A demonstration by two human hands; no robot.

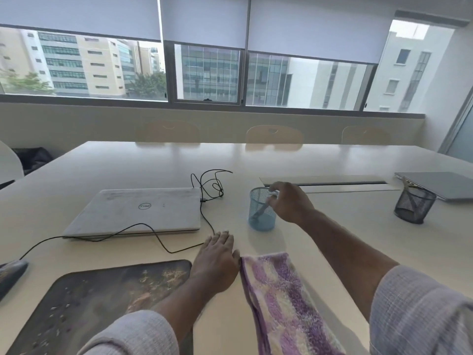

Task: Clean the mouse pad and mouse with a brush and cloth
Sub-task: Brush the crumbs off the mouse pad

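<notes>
A dark mouse pad with crumbs on it lies at the front left of the table. The mouse sits at the far left edge, its black cable running to the laptop. A purple and white striped cloth lies folded to the right of the pad. My left hand rests flat on the table between pad and cloth, fingers straight. My right hand reaches over a blue mesh cup and pinches the handle of the brush standing in it.
A shut silver laptop lies behind the pad, with the tangled black cable at its right. A black mesh cup and a second shut laptop stand at the far right. Chairs line the table's far side.
</notes>
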